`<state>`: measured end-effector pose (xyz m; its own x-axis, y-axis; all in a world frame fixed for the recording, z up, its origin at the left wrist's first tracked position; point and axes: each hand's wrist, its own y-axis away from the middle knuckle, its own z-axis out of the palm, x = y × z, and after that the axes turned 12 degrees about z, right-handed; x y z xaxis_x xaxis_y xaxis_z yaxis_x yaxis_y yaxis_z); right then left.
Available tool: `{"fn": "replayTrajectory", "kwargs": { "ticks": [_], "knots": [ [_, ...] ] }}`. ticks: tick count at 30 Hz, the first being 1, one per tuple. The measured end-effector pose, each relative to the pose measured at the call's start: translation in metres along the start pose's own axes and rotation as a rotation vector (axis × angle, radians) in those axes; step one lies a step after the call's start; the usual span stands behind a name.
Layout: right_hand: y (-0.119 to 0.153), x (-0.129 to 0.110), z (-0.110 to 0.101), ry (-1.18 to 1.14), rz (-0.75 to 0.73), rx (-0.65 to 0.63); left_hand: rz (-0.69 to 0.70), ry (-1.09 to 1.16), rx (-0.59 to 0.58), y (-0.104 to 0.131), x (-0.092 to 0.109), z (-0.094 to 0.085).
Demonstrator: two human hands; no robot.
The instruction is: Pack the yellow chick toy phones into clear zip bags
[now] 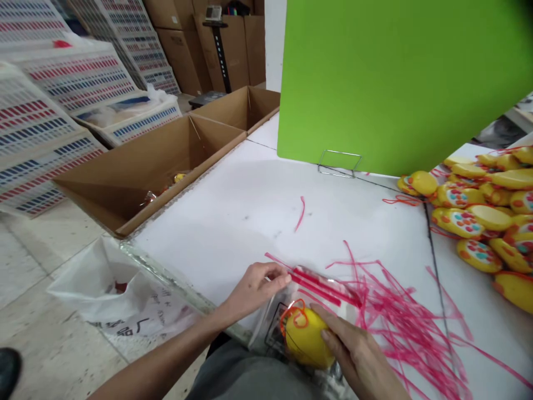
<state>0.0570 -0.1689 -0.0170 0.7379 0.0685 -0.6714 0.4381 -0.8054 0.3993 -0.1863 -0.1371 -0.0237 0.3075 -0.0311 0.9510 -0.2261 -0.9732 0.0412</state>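
Observation:
My left hand (263,284) pinches, thumb against forefinger, at the upper left corner of a clear plastic bag (270,328) with red strips across its mouth. Under my right hand (353,347) is a rounded yellow toy (307,341) with an orange cord (295,315) looped at its top. My right fingers curl over the toy's right side. The toy lies over the bag area, close to my lap; whether it is inside the bag or on top, I cannot tell. More bags seem stacked beneath.
Torn pink strips (410,328) lie heaped to the right. Beyond them is a pile of yellow toys (466,219). A green board (375,83) stands at the back, with a wire stand (339,164) before it. Open cartons (137,161) and a white sack (108,283) flank the table's left edge.

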Motion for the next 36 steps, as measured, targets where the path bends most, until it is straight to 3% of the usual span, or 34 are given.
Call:
{"fn": "replayTrajectory", "kwargs": {
  "ticks": [6,11,15,22,26,30,33,36],
  "knots": [
    [-0.002,-0.004,0.0,0.05,0.002,-0.017,0.011,0.053,-0.165,-0.005,0.002,0.019],
    [-0.006,-0.003,0.0,0.085,-0.018,-0.02,-0.063,0.217,-0.118,-0.002,-0.001,0.021],
    [-0.007,-0.005,-0.001,0.13,-0.003,0.009,-0.024,0.14,-0.166,-0.001,-0.002,0.024],
    [-0.012,-0.01,-0.001,0.35,-0.033,-0.06,-0.131,0.339,-0.077,0.001,-0.001,0.031],
    [-0.019,-0.01,-0.002,0.457,0.042,0.146,-0.19,0.411,-0.062,0.004,0.001,0.032],
    [-0.028,-0.02,0.002,0.391,-0.06,0.373,-0.154,0.39,-0.09,0.005,-0.003,0.031],
    [-0.037,-0.031,0.01,0.359,-0.073,0.473,-0.083,0.295,-0.122,0.004,-0.003,0.03],
    [-0.045,-0.04,0.015,0.402,-0.089,0.496,0.011,0.123,-0.128,0.003,0.002,0.031]
  ]
}}
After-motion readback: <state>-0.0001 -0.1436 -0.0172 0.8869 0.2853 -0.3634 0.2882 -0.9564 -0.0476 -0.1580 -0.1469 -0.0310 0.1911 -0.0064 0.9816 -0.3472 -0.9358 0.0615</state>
